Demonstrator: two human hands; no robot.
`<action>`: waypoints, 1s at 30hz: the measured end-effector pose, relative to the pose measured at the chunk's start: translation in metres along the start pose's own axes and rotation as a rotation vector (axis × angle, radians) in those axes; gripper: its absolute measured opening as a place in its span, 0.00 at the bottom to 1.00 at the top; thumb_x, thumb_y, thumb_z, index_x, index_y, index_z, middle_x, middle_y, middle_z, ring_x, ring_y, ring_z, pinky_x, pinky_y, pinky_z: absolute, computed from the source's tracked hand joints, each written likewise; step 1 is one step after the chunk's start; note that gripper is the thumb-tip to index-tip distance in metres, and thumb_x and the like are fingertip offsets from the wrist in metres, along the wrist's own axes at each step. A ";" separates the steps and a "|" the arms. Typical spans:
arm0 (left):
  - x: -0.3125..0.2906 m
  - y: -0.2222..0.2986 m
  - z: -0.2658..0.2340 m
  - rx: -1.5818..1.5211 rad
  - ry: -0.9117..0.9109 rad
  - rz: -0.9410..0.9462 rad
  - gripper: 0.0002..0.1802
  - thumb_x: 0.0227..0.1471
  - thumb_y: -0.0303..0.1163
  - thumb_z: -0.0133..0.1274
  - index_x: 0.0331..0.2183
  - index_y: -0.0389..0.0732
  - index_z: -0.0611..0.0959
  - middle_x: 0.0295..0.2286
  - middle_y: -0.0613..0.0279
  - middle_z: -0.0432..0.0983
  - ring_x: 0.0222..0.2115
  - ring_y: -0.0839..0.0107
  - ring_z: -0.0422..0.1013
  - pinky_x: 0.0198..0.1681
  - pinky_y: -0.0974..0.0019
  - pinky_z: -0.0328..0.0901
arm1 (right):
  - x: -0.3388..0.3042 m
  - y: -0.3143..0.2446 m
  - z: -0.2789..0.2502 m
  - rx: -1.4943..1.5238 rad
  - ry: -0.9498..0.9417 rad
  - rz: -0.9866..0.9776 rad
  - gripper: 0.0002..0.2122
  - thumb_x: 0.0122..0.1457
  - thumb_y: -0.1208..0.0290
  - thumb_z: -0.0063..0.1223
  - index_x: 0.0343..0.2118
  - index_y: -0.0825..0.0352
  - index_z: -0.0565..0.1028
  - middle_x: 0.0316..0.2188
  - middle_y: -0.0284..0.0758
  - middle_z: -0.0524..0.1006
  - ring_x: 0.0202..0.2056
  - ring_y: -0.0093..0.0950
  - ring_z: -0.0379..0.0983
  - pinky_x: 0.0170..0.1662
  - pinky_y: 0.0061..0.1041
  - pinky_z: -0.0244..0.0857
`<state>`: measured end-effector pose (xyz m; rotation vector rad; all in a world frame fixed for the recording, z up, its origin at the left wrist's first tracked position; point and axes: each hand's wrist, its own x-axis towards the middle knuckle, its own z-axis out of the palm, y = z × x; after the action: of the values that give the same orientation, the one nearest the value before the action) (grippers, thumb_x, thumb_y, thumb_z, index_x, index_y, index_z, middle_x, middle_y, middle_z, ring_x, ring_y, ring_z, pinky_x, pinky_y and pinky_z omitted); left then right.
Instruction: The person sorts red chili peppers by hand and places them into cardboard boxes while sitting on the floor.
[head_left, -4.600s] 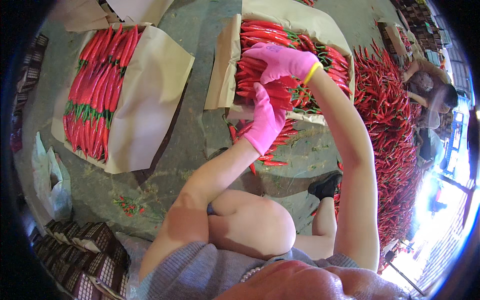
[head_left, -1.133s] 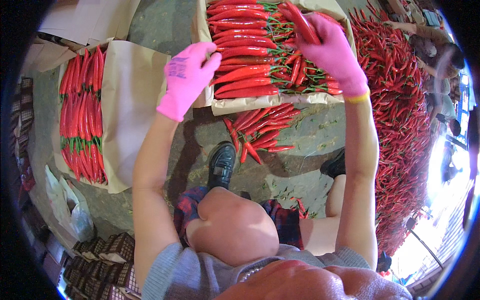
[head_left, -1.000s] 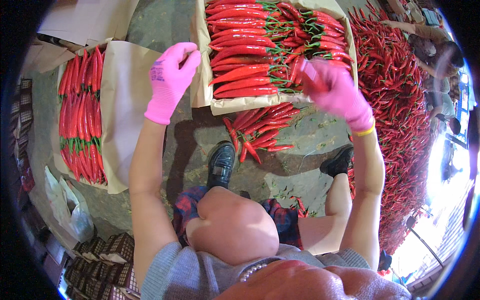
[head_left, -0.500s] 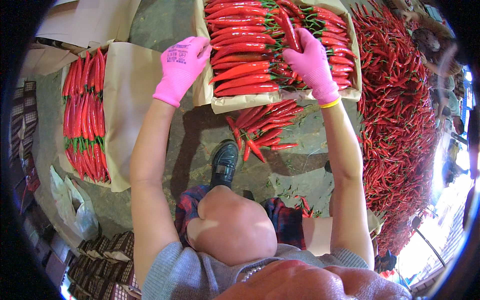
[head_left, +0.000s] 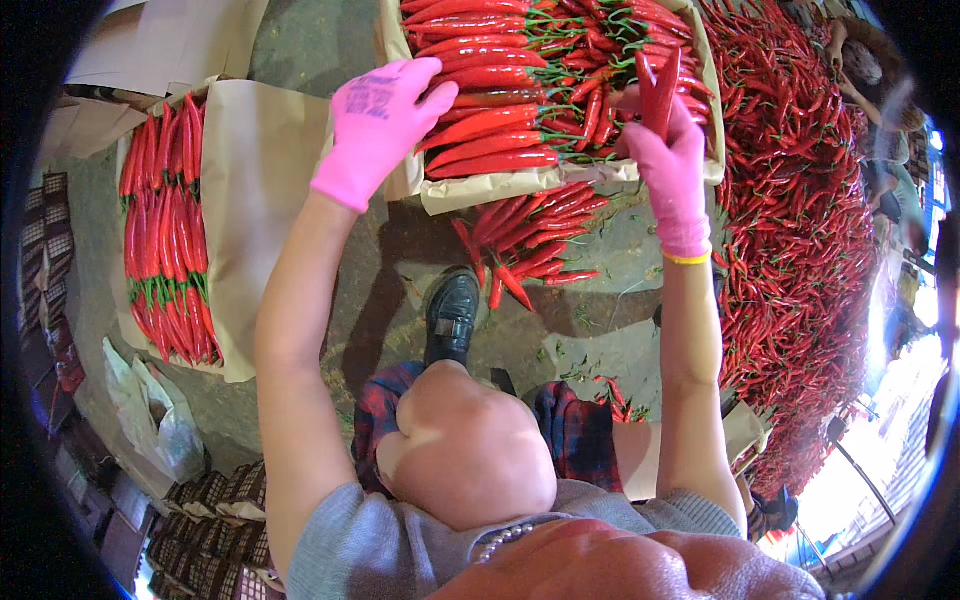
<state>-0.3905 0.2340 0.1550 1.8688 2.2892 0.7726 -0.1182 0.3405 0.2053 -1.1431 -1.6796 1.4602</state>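
Note:
In front of me is a paper-lined box point(head_left: 600, 181) with red chili peppers point(head_left: 490, 120) laid in rows, green stems toward the middle. My right hand point(head_left: 672, 185), in a pink glove, grips red chilies point(head_left: 658, 95) over the box's right part, their tips pointing up and away. They look like two, but the fingers partly hide them. My left hand point(head_left: 380, 125), also gloved in pink, is at the box's left edge beside the row ends. Its thumb and forefinger are apart with nothing seen between them.
Loose chilies point(head_left: 535, 235) lie on the floor before the box. A second box of chilies point(head_left: 170, 250) with brown paper point(head_left: 255, 200) stands left. A large chili heap point(head_left: 790, 250) spreads right, with another person beyond. A white plastic bag point(head_left: 155, 415) and dark crates point(head_left: 215, 540) sit lower left.
My right hand has moved right and slightly nearer with its chilies. My left hand has shifted a little right over the box edge, and its thumb has parted from the fingers.

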 end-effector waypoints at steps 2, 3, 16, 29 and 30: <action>0.007 -0.001 0.007 0.058 -0.044 0.041 0.12 0.54 0.41 0.55 0.38 0.48 0.82 0.33 0.60 0.80 0.34 0.60 0.77 0.36 0.60 0.70 | -0.020 0.022 -0.009 0.023 -0.017 0.093 0.14 0.52 0.81 0.51 0.44 0.69 0.74 0.27 0.25 0.73 0.26 0.13 0.67 0.29 0.16 0.62; 0.007 -0.002 0.009 0.052 -0.046 0.061 0.11 0.54 0.42 0.55 0.37 0.48 0.82 0.33 0.60 0.80 0.34 0.59 0.77 0.36 0.59 0.70 | -0.032 0.027 -0.009 0.051 0.001 0.123 0.14 0.52 0.81 0.51 0.44 0.69 0.74 0.28 0.25 0.74 0.26 0.13 0.66 0.29 0.15 0.61; -0.114 0.077 0.058 -0.661 -0.720 0.041 0.20 0.52 0.32 0.59 0.48 0.40 0.80 0.39 0.54 0.78 0.42 0.62 0.75 0.49 0.60 0.67 | -0.137 0.158 -0.069 -0.192 0.112 0.240 0.21 0.51 0.77 0.52 0.51 0.69 0.72 0.32 0.29 0.75 0.32 0.19 0.70 0.38 0.21 0.66; -0.127 0.087 0.175 -0.550 -1.067 0.121 0.30 0.53 0.39 0.53 0.58 0.44 0.73 0.54 0.41 0.69 0.56 0.53 0.66 0.60 0.61 0.60 | -0.167 0.235 -0.079 -0.686 -0.202 0.122 0.24 0.51 0.66 0.52 0.54 0.56 0.71 0.61 0.37 0.64 0.55 0.40 0.69 0.54 0.35 0.66; -0.102 0.098 0.175 -0.618 -0.950 -0.031 0.27 0.53 0.35 0.53 0.54 0.36 0.75 0.50 0.45 0.74 0.54 0.58 0.69 0.57 0.63 0.63 | -0.183 0.243 -0.086 -0.605 -0.103 0.122 0.23 0.50 0.66 0.52 0.53 0.58 0.71 0.59 0.38 0.67 0.54 0.40 0.70 0.53 0.35 0.66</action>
<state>-0.2126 0.2074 0.0203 1.4293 1.2917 0.3705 0.0857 0.2154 -0.0018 -1.5221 -2.2441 1.1158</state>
